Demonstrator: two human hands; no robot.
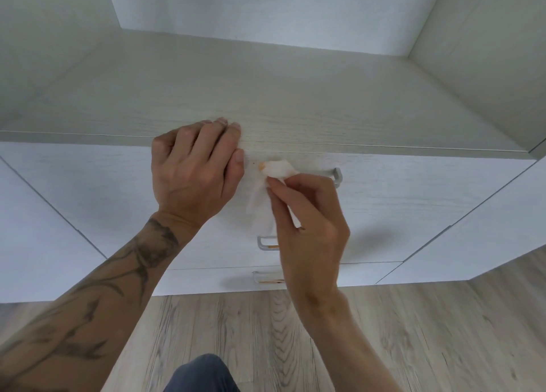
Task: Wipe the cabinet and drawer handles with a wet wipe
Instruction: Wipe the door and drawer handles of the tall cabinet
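Note:
A white wet wipe (276, 170), stained orange at one corner, is wrapped over the left part of the top drawer's silver bar handle (335, 173). My right hand (304, 223) pinches the wipe from below, its loose tail hanging down the drawer front. My left hand (195, 170) rests on the front edge of the pale wood cabinet top (325, 108), fingers curled over the edge and thumb pressed on the drawer face, holding nothing. Two lower drawer handles, the middle handle (266, 243) and the bottom handle (267, 277), show orange smears and are half hidden by my right wrist.
White cabinet doors flank the drawers at left (38, 229) and right (487, 229). Side panels and a white back wall enclose the cabinet top. Grey wood-look floor (266, 332) lies below, with my blue-clad knee (204, 374) at the bottom edge.

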